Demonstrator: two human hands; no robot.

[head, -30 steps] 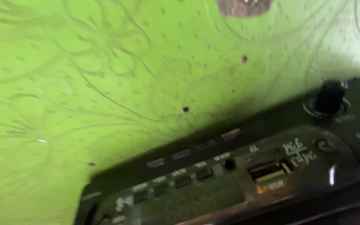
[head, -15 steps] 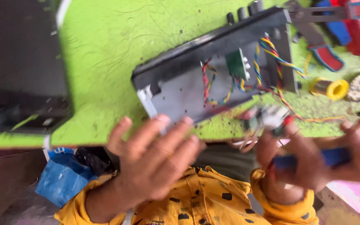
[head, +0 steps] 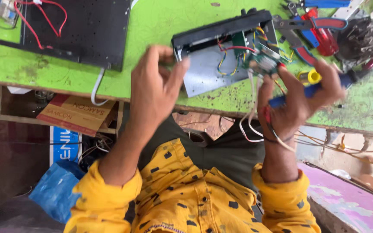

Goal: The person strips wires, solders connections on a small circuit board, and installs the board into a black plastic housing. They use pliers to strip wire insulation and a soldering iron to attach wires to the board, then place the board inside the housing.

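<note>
A: State the count of hands and what each one does.

B: Two hands. The left hand is raised at 9 o'clock from the opened black chassis; its fingers are curled and blurred, and whether they pinch anything cannot be told. The right hand is clenched around one blue-handled tool, at 5 o'clock from the chassis.

A: Locate the chassis and its contents.

B: One chassis lies on the green bench top, at 12 o'clock in the view. One small circuit board hangs at its right edge, just above the right hand. Coloured wires run across the inside; the count cannot be told. White leads drop from the board past the right wrist.

A: Other hardware on the bench?

B: One black flat panel at 10 o'clock, with a red wire looping over it. One pair of red-and-blue-handled pliers at 1 o'clock. One yellow spool touches the bench just beside the right hand's fingers.

A: Packages and labels?

B: Three items under the bench at 8 o'clock. One flat brown carton with a red band and light lettering, tilted. One blue rectangular sign with white lettering, just below it. One crumpled blue plastic bag, lowest.
</note>
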